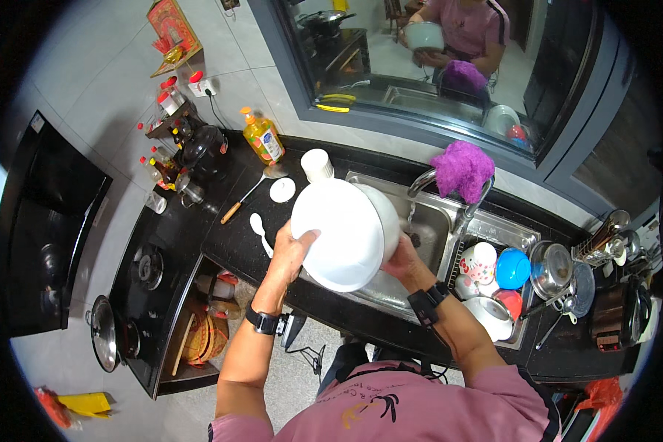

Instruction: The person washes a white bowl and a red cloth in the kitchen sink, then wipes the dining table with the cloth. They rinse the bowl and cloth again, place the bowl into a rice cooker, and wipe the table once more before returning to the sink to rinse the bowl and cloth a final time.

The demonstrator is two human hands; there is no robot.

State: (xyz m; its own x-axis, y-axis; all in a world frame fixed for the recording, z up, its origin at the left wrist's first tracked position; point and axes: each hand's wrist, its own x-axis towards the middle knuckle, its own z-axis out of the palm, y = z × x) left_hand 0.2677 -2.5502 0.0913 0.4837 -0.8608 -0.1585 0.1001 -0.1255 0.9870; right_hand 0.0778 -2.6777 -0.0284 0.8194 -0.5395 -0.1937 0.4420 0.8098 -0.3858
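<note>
A large white bowl (338,235) is tilted between my two hands, over the left end of the steel sink (364,298). My left hand (291,251) grips its left rim, thumb on the white surface. My right hand (402,258) holds the right side, where a second pale rounded surface (385,221) shows behind; whether it is a separate bowl I cannot tell. Water runs from the faucet (420,182) into the basin, and a purple cloth (464,170) hangs over the faucet. A white canister (316,165) stands just beyond the bowl. A white lid (282,190) and a white spoon (258,226) lie to the left.
A wooden-handled spatula (243,199) and an orange pump bottle (263,137) are on the black counter. Right of the basin, a rack holds cups, a blue bowl (512,268) and a white bowl (486,317). Steel pots (551,269) stand farther right. An open cabinet (199,342) is at lower left.
</note>
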